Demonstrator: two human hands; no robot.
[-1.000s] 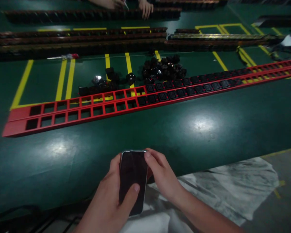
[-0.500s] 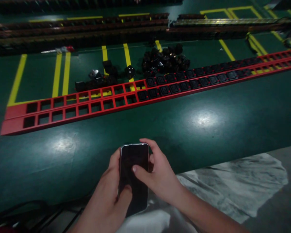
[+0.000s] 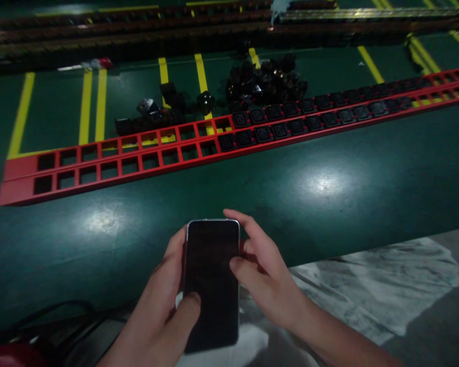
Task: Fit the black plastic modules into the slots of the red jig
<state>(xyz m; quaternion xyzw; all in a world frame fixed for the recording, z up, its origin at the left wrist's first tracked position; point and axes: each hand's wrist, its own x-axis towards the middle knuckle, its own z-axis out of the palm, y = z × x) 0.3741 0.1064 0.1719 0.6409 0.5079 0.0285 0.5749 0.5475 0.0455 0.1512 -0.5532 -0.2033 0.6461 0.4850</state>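
Note:
A dark-screened phone (image 3: 211, 280) is held upright over the near edge of the green table. My left hand (image 3: 160, 316) is wrapped round its left side, thumb resting on the lower screen. My right hand (image 3: 265, 272) holds the right edge, its thumb lying on the glass and its forefinger reaching along the top corner. Farther back lies a pair of long red frames (image 3: 145, 158) with square slots; the slots right of centre carry black sockets (image 3: 275, 125), the left ones stand open.
Loose black sockets (image 3: 263, 81) are heaped behind the red frames, with a smaller cluster (image 3: 156, 114) to the left. Dark strips (image 3: 137, 35) run across the far table. Yellow lines (image 3: 92, 102) mark the green surface. A pale cloth (image 3: 367, 285) lies bottom right; black cables (image 3: 53, 318) bottom left.
The view has tilted down, so the frames sit higher. The phone has come closer and slightly right. My right thumb has slid from the screen's middle toward its right edge.

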